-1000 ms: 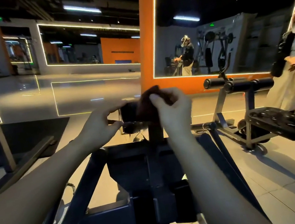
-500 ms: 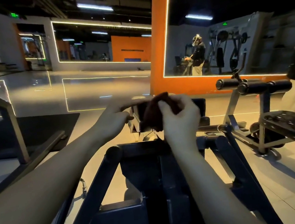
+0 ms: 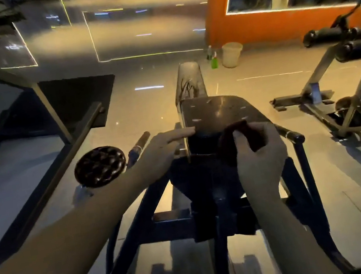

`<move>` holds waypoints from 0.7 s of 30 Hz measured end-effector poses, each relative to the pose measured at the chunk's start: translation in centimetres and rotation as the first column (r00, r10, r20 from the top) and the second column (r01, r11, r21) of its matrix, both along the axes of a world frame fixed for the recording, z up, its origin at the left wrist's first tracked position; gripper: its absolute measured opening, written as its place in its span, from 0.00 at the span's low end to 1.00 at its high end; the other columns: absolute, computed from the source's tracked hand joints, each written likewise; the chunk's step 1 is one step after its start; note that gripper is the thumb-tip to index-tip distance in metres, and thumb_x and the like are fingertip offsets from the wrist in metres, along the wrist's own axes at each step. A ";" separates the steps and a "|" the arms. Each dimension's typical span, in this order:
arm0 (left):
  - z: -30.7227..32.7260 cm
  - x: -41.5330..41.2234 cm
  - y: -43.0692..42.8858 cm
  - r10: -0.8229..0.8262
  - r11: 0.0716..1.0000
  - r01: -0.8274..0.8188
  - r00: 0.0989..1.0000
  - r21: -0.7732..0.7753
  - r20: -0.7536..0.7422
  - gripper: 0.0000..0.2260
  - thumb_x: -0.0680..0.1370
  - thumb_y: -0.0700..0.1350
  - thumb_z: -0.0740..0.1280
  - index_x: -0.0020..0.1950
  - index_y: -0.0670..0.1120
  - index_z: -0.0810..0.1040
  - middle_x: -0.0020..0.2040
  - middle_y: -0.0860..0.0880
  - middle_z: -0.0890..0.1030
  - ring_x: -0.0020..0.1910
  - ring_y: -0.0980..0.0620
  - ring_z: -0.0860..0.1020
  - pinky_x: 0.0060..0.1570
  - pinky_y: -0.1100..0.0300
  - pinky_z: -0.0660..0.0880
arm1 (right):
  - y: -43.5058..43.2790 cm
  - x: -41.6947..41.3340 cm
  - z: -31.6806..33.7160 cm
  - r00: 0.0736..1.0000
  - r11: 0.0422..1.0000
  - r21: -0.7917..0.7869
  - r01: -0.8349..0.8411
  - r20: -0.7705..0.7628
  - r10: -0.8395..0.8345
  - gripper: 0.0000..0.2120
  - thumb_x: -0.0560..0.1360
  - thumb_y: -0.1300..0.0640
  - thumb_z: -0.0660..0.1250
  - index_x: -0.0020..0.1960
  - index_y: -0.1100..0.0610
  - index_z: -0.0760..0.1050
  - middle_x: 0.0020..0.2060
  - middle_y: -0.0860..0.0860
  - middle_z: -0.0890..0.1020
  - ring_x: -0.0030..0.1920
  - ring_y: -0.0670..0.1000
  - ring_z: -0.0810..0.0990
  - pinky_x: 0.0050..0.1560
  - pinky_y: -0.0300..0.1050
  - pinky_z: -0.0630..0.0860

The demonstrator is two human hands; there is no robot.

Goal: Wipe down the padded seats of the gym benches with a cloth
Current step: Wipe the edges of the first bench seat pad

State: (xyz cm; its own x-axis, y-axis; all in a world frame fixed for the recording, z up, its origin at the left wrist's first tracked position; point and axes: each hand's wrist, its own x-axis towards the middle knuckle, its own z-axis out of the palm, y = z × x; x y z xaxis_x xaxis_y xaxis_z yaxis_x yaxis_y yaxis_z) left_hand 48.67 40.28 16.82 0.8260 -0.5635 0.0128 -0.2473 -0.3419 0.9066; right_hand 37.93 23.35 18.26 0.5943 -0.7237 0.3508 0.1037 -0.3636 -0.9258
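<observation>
— Glossy tiled floor [image 3: 151,70] all round, with light strips mirrored in it. What sits left of the padded seat [image 3: 218,111]?
— Far to its left, a dark mat [image 3: 77,99]. Nearer the seat, a round weight plate [image 3: 99,166] lies on the floor, with a bar handle [image 3: 138,147] just beside it.
— And the hands?
— The left hand [image 3: 164,149] comes in from the seat's left with its fingers stretched straight. Their tips touch the seat's left edge, and it holds nothing.
— Where is the cloth?
— The dark red cloth [image 3: 246,129] is bunched at the seat's near right corner, against the padding. The right hand [image 3: 262,161] grips it, thumb and fingers curled round the fabric.
— Anything beyond the seat?
— A narrow back pad [image 3: 189,80] rises behind it. Farther back and slightly right, a green bottle [image 3: 214,60] stands beside a pale bucket [image 3: 231,54] at the foot of an orange wall [image 3: 275,25]. Well to the seat's right is another machine with two black roller pads [image 3: 344,37].
</observation>
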 end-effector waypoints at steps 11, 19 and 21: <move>8.8 -2.2 2.9 0.306 0.935 -0.353 0.845 -0.028 -0.439 0.19 0.76 0.36 0.62 0.66 0.39 0.79 0.69 0.44 0.78 0.64 0.49 0.77 0.67 0.53 0.74 | 7.5 -0.8 1.5 0.927 0.882 0.459 -0.103 -0.276 0.252 0.06 0.80 0.59 0.69 0.53 0.49 0.76 0.47 0.40 0.80 0.49 0.37 0.78 0.52 0.36 0.76; 16.1 -10.8 11.8 0.206 0.971 -0.134 0.887 0.196 -0.414 0.10 0.80 0.44 0.70 0.61 0.52 0.81 0.58 0.55 0.83 0.56 0.64 0.78 0.60 0.63 0.71 | 10.7 -7.4 10.1 0.869 0.738 0.642 -0.207 -0.227 0.441 0.09 0.78 0.61 0.71 0.52 0.48 0.83 0.49 0.47 0.86 0.55 0.50 0.84 0.58 0.55 0.81; 16.7 -11.6 14.1 0.167 0.981 -0.103 0.877 0.163 -0.451 0.11 0.79 0.47 0.72 0.61 0.53 0.80 0.57 0.55 0.84 0.54 0.62 0.80 0.58 0.65 0.73 | 13.3 -7.4 11.9 0.853 0.725 0.630 -0.278 -0.185 0.488 0.08 0.79 0.62 0.70 0.54 0.51 0.83 0.49 0.50 0.86 0.53 0.50 0.84 0.52 0.49 0.83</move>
